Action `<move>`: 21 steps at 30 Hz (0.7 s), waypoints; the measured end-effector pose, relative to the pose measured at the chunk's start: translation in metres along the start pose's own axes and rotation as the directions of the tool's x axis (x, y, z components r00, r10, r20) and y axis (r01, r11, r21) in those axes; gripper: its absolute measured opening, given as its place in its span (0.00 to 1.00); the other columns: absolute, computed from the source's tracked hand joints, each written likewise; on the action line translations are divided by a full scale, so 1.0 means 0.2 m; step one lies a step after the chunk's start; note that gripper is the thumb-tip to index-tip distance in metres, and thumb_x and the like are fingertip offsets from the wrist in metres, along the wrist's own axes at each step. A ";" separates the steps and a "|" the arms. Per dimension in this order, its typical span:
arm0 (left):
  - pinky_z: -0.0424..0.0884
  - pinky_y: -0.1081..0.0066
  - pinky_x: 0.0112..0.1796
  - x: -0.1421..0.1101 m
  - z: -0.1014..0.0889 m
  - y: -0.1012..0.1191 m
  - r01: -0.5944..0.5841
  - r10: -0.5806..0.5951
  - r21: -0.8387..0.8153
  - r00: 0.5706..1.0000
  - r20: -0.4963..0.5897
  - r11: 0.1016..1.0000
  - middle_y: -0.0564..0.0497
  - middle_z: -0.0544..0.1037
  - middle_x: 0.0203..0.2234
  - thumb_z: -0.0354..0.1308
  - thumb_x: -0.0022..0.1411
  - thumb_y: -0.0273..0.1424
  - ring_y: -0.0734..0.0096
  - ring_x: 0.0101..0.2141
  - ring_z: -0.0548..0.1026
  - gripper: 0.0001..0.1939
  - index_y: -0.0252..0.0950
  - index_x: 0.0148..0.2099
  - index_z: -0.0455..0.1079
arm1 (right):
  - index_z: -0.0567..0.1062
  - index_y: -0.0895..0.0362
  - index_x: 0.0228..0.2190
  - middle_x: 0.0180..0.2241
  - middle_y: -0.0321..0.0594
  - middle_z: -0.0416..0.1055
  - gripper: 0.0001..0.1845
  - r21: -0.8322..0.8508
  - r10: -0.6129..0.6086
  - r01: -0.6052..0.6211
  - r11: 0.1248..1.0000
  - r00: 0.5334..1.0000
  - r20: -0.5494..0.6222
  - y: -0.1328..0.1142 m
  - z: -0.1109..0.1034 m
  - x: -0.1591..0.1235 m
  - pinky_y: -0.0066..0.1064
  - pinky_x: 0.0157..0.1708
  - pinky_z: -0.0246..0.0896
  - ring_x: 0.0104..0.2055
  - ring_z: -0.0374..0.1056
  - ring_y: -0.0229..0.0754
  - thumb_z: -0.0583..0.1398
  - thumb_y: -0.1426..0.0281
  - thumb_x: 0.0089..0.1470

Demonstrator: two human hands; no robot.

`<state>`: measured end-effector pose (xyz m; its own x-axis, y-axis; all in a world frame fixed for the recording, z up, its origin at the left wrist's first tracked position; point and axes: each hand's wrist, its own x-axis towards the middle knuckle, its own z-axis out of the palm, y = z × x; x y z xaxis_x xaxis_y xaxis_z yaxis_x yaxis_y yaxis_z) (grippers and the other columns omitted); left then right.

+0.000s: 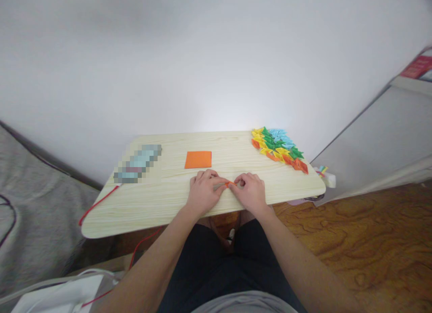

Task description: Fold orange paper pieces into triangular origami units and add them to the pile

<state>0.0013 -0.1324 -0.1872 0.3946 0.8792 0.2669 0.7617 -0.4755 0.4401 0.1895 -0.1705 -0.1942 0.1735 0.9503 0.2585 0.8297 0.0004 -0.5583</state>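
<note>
Both my hands rest on a light wooden table (162, 200) near its front edge. My left hand (203, 191) and my right hand (249, 191) have their fingers curled and pinched together on a small folded piece of orange paper (231, 183) between them. Only a sliver of that paper shows between the fingertips. Just behind my hands lies a flat square stack of orange paper (198, 160).
A pile of several folded paper pieces (278, 148) in yellow, green, blue and orange covers the table's far right corner. A blurred-out flat object (137, 163) lies at the left with a red cable (97, 202) running off the edge. A white wall stands behind.
</note>
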 end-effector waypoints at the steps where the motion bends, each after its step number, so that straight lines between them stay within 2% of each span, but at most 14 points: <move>1: 0.61 0.55 0.50 0.00 0.00 0.00 -0.001 0.001 0.000 1.000 0.000 1.000 0.50 0.77 0.47 0.63 0.67 0.40 0.54 0.50 0.69 0.09 0.56 0.47 0.82 | 0.80 0.52 0.32 0.32 0.38 0.76 0.11 -0.002 0.006 -0.006 1.000 1.000 -0.002 0.00 0.00 0.00 0.37 0.42 0.54 0.41 0.68 0.47 0.69 0.57 0.55; 4: 0.61 0.55 0.50 0.00 0.00 -0.01 -0.004 0.004 -0.001 1.000 -0.001 1.000 0.51 0.77 0.47 0.64 0.66 0.39 0.55 0.50 0.69 0.09 0.56 0.47 0.82 | 0.81 0.51 0.32 0.32 0.37 0.76 0.08 0.007 0.003 -0.003 1.000 1.000 0.020 0.02 0.00 0.01 0.36 0.42 0.56 0.40 0.69 0.46 0.69 0.60 0.56; 7: 0.61 0.54 0.50 0.00 0.01 -0.01 -0.003 0.003 -0.002 1.000 -0.008 1.000 0.51 0.77 0.46 0.64 0.66 0.38 0.54 0.50 0.69 0.09 0.57 0.46 0.82 | 0.81 0.50 0.38 0.32 0.35 0.78 0.04 0.024 -0.005 0.004 1.000 0.998 0.062 0.06 -0.01 0.03 0.35 0.43 0.62 0.41 0.71 0.44 0.66 0.66 0.59; 9: 0.60 0.54 0.51 0.00 0.01 -0.02 -0.002 0.002 -0.004 1.000 -0.015 1.000 0.51 0.77 0.46 0.64 0.66 0.38 0.54 0.50 0.69 0.09 0.58 0.46 0.82 | 0.80 0.53 0.42 0.35 0.36 0.78 0.07 0.023 -0.009 0.007 1.000 0.996 0.094 0.08 0.00 0.04 0.37 0.45 0.67 0.42 0.73 0.43 0.65 0.66 0.63; 14: 0.60 0.54 0.51 0.00 0.03 -0.02 -0.002 0.002 -0.011 1.000 -0.026 1.000 0.51 0.77 0.47 0.64 0.66 0.38 0.53 0.51 0.69 0.10 0.57 0.47 0.82 | 0.75 0.57 0.51 0.52 0.45 0.75 0.16 -0.022 -0.014 0.018 1.000 0.985 0.172 0.12 0.03 0.07 0.44 0.48 0.74 0.48 0.75 0.46 0.62 0.62 0.68; 18: 0.61 0.54 0.51 0.01 0.04 -0.03 -0.002 0.001 -0.008 0.999 -0.034 1.000 0.50 0.77 0.48 0.64 0.65 0.39 0.52 0.51 0.69 0.10 0.56 0.48 0.82 | 0.75 0.56 0.53 0.54 0.46 0.74 0.16 -0.047 -0.032 0.042 0.998 0.981 0.192 0.12 0.04 0.07 0.45 0.49 0.74 0.49 0.74 0.47 0.62 0.63 0.68; 21: 0.61 0.54 0.51 0.00 0.03 -0.03 -0.024 0.024 0.002 0.999 -0.036 1.000 0.49 0.77 0.48 0.63 0.66 0.39 0.52 0.51 0.69 0.11 0.55 0.49 0.82 | 0.75 0.56 0.53 0.54 0.46 0.74 0.15 -0.059 -0.056 0.066 0.996 0.985 0.162 0.12 0.03 0.05 0.45 0.50 0.74 0.50 0.74 0.46 0.61 0.63 0.68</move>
<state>0.0000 -0.1289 -0.1955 0.3937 0.8660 0.3084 0.7529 -0.4962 0.4323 0.2071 -0.1584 -0.2095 0.0383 0.9867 0.1579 0.8691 0.0451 -0.4926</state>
